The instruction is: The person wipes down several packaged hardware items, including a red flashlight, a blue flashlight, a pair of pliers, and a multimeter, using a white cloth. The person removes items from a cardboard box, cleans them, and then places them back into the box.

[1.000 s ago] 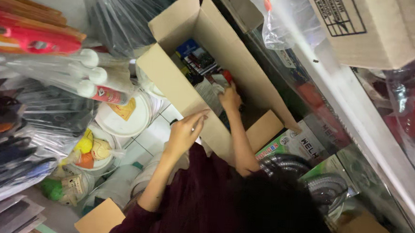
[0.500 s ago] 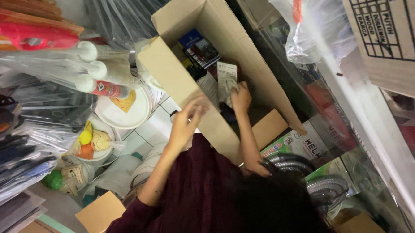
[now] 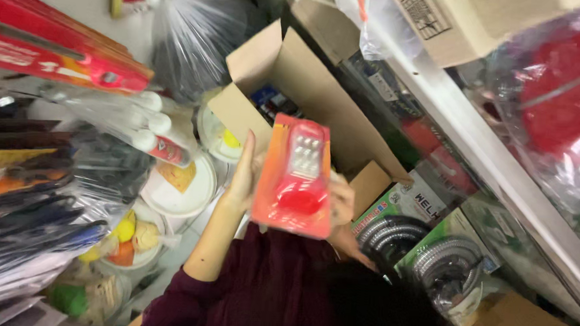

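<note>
Two hands hold one thing here; the left hand (image 3: 244, 177) is flat against the left edge of a red toy pack (image 3: 296, 176), fingers straight up, and the right hand (image 3: 342, 202) is mostly hidden behind the pack's right side, so I cannot tell how tight it grips; the pack is a flat card with a red toy under clear plastic, and it is up in the air, just in front of the open brown box (image 3: 294, 84), not inside it; I think the step in hand is lifting the pack out and looking at it; the next move, I guess, needs a firm pinch on both edges so the slippery card does not slide; a white plate (image 3: 179, 190) sits to the left, and grey hoses (image 3: 392, 231) in packs lie to the right, near the pack; far right runs a white shelf edge (image 3: 489, 153).
</note>
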